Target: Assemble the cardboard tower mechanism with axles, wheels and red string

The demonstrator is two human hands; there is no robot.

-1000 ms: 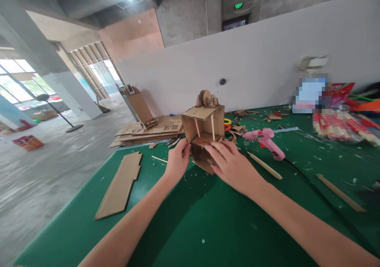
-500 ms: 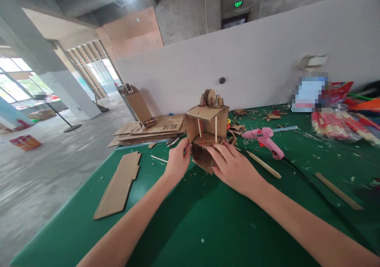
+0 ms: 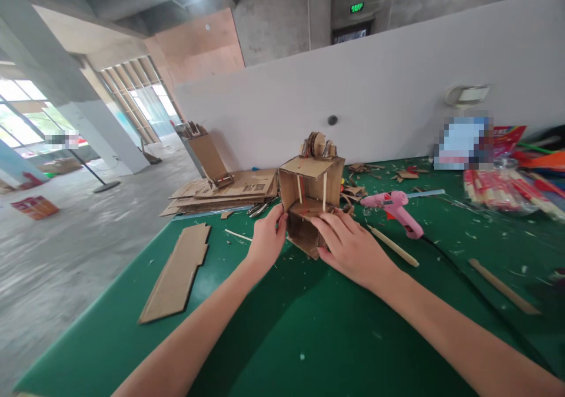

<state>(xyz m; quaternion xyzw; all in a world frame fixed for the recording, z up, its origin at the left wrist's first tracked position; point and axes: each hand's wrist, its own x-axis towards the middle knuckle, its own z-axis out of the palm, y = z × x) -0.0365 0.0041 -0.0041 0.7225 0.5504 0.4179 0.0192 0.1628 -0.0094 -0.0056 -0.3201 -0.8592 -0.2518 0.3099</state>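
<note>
A small open-fronted cardboard box with a middle shelf stands in front of me on the green table. Round cardboard discs are mounted on its top. Two thin wooden sticks run upright between the shelf and the top, and a red line shows beside one. My left hand grips the left side of the box, thumb and fingers closed on its edge. Across the lower right side lies my right hand, its fingers bent over the shelf's front edge and the right wall. Its fingertips are partly hidden.
A pink glue gun lies right of the box, near a wooden stick. Stacked cardboard sheets are at the back left. A cut cardboard piece lies at left. Packaged sticks and a blurred screen are far right.
The view has shifted very slightly, and the box appears a little further right. Both hands keep their hold on it.
</note>
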